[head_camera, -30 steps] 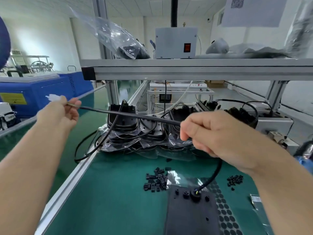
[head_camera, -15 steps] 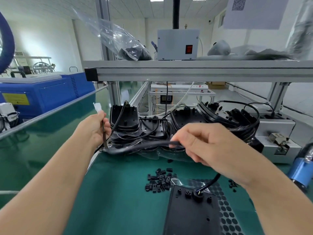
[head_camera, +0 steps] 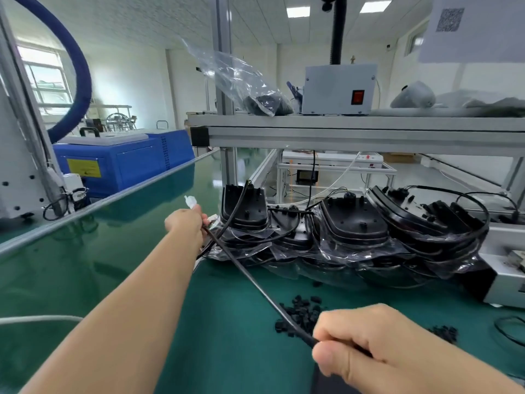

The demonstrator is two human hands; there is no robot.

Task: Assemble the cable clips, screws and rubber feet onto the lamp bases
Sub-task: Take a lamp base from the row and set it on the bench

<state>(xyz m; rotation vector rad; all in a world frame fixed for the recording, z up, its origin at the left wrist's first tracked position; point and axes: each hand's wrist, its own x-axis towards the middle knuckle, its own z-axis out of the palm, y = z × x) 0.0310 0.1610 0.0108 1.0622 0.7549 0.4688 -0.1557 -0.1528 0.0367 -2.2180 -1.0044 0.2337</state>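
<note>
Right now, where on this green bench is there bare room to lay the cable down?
The widest bare patch of green mat lies between the left forearm and the taut black cable. The green belt past the aluminium rail is also bare. It is crowded along the back, where the bagged lamp bases stand, and around the loose black clips near the right hand.

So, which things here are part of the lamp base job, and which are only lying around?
Part of the job:
- black cable, pulled straight between left hand and right hand
- stacked lamp bases
- pile of small black clips

Lying around:
- grey switch box
- clear plastic bag
- blue machine
</note>
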